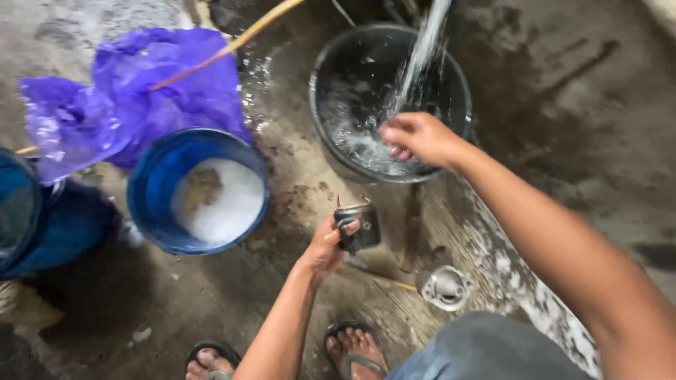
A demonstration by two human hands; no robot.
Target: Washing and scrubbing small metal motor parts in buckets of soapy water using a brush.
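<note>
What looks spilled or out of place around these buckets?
Water pouring into the black bucket splashes past the right hand, and white foam streaks the wet concrete floor beside the right arm. A small metal lid lies on the ground, apart from the dark metal cup in the left hand.

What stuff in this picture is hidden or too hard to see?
Head view:
- Where the water stream comes from: cut off by the top edge.
- What lies under the foam in the blue bucket: the foam covers it.
- The right hand fingers: curled under, over the black bucket.
- The far side of the small metal can: left hand covers part.
- The second blue container: cut by the left edge.
</note>
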